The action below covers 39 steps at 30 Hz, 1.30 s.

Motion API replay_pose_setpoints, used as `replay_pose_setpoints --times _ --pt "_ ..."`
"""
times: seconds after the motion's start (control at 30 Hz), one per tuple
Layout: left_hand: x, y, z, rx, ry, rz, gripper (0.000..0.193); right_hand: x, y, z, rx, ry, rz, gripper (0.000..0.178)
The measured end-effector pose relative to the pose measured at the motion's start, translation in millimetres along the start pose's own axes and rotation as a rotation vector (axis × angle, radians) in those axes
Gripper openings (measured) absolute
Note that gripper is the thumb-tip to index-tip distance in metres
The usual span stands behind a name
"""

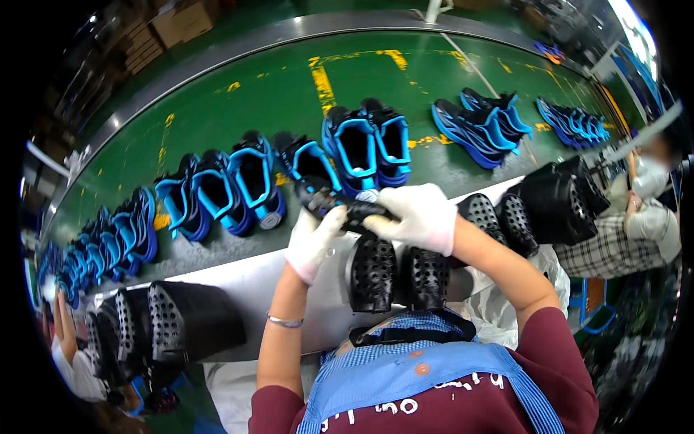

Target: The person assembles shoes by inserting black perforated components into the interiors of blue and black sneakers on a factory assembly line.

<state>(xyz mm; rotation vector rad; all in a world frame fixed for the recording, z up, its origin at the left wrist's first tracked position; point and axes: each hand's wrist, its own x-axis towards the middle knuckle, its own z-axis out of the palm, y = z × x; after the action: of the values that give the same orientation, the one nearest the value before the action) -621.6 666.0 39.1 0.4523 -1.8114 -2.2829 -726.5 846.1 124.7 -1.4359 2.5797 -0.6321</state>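
My white-gloved left hand [315, 242] and white-gloved right hand [419, 215] meet over the near edge of the green conveyor belt. Between them is a dark shoe [318, 194] with small blue patches, tilted and partly hidden by the gloves. My left fingers close on its near side; my right thumb and fingers grip its right end. Just beyond stands a black shoe with a bright blue collar [307, 154]. A similar pair [356, 145] sits to its right, close to my right hand. Below my hands are two black blocks studded with holes [372, 271].
Rows of blue-and-black shoes [213, 189] line the belt [275, 94] on both sides. More perforated black blocks [184, 322] lie along the metal ledge [264, 282] at left and right. Co-workers sit at the far left and at the right, one in checked clothing [607, 246].
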Motion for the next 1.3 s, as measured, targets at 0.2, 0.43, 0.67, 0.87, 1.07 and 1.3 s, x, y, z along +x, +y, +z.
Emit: replay_pose_setpoints --times 0.2,0.43,0.67,0.87,1.07,1.3 --pt "23 -16 -23 0.751 -0.008 0.308 0.052 50 16 -17 -0.095 -0.156 0.123 0.047" --pt "63 -38 -26 1.022 0.038 0.244 0.035 145 -2 -7 -0.284 -0.377 -0.034 0.046" --pt "85 -13 -25 1.185 -0.25 -0.235 0.036 171 -6 87 -0.335 -0.307 0.041 0.026" --pt "97 -16 -29 1.261 -0.337 -0.342 0.04 186 -1 117 -0.2 -0.476 0.181 0.02" --pt "108 -47 -48 1.488 -0.423 -0.254 0.036 199 -17 110 -0.032 -0.417 0.239 0.03" --pt "102 -4 -18 1.377 -0.304 -0.398 0.025 193 -10 95 0.018 -0.442 0.239 0.034"
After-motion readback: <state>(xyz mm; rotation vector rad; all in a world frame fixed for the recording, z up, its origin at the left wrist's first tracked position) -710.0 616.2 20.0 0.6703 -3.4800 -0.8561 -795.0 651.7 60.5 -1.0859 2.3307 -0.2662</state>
